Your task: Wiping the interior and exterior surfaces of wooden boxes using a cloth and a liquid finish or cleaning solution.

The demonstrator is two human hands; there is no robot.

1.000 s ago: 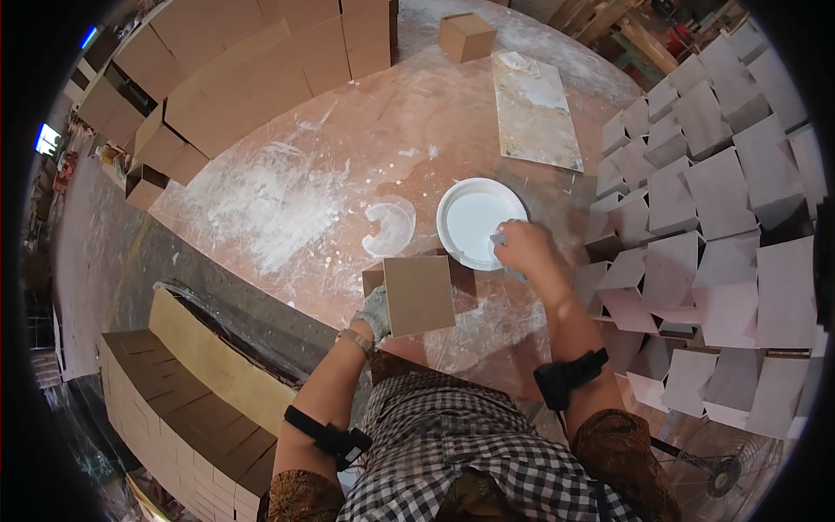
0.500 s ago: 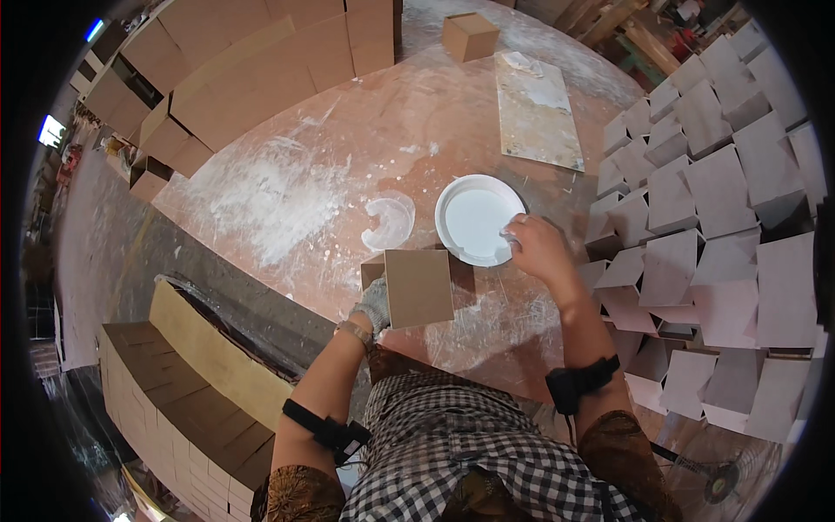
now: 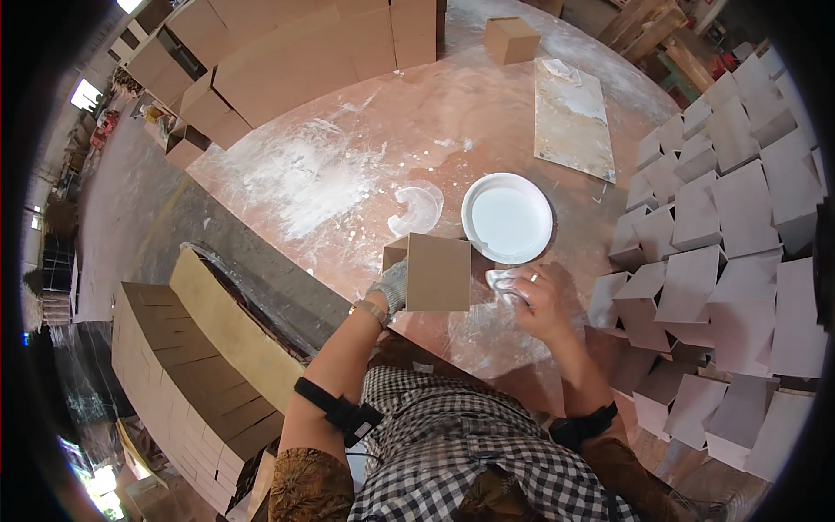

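My left hand, in a grey knit glove, reaches into the open left side of a plain brown box and holds it up above the table's near edge. The glove's fingers are partly hidden inside. Just right of the box, my right hand is closed on a crumpled white-coated cloth, apart from the box. Beyond that hand stands a round white basin with milky white liquid in it. A white crescent-shaped smear marks the table left of the basin.
The reddish table is streaked with white. Stacked brown boxes line its far left; one brown box sits far back near a stained board. White-coated boxes are piled at right. More brown boxes stand at lower left.
My right hand has drawn back from the basin's rim toward me, bringing the white-coated cloth into view beside the box. My left hand still holds the box. The whole view has shifted a little.
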